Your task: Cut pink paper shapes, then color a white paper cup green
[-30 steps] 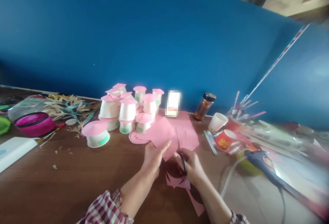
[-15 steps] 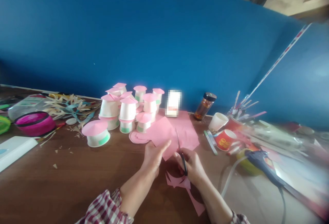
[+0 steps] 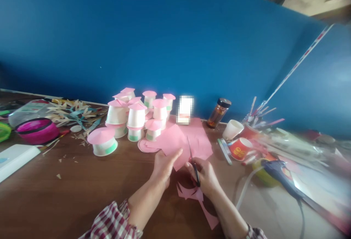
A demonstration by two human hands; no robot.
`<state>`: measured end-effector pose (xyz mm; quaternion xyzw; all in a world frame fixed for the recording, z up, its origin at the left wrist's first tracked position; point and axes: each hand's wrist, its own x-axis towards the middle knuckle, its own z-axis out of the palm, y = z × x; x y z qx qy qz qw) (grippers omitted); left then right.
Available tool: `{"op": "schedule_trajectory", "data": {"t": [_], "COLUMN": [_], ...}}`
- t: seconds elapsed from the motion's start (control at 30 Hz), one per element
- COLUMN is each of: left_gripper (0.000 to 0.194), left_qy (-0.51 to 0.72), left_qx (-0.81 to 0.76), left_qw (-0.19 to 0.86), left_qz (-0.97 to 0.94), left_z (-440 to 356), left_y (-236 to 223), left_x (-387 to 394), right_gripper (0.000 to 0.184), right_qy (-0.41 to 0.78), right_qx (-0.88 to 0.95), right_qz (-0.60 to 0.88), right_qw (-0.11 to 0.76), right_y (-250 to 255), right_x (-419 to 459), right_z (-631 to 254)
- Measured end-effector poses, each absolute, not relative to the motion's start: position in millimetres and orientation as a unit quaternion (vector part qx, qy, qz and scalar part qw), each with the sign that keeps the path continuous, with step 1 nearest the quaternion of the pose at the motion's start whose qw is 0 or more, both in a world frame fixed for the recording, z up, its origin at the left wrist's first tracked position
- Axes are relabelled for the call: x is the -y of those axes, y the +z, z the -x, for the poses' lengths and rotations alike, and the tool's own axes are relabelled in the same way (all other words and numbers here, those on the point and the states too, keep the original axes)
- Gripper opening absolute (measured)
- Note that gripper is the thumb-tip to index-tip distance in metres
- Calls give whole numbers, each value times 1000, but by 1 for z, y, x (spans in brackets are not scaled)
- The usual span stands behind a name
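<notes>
My left hand (image 3: 163, 166) is closed on a sheet of pink paper (image 3: 171, 140), thumb on top and fingers hidden beneath. In my right hand (image 3: 204, 175) is a pair of scissors (image 3: 196, 173) with black handles, its blades pointing away from me along the paper's right edge. Whether the blades are inside the paper, I cannot tell. Another pink sheet (image 3: 201, 133) lies behind. Below my right hand are cut pink scraps (image 3: 210, 217). Left of the held paper, pink paper discs (image 3: 146, 148) lie on the table near several white cups with pink cone tops (image 3: 136, 116).
A jar with a black lid (image 3: 218, 113), a white cup (image 3: 232, 130) and a red cup (image 3: 240, 148) stand right of the paper. Further right lies a glue gun (image 3: 282, 178) with its cord. A magenta container (image 3: 37, 131) and a white box (image 3: 16, 160) are at left.
</notes>
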<state>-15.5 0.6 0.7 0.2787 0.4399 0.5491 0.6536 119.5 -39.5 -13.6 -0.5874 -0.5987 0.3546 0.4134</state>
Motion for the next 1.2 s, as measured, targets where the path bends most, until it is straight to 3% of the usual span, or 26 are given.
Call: {"op": "schedule_trajectory", "data": {"t": [1.2], "left_gripper": [47], "left_qy": [512], "left_qx": [-448], "left_qw": [663], "left_qz": [-312], "left_z": [19], "left_y": [-25], "left_x": [-21], "right_gripper": [33], "right_qy": [364], "right_qx": [586], "right_qz": [589], "right_qw": [420], "right_y": [-12], "right_x": [40], "right_z": [-120]}}
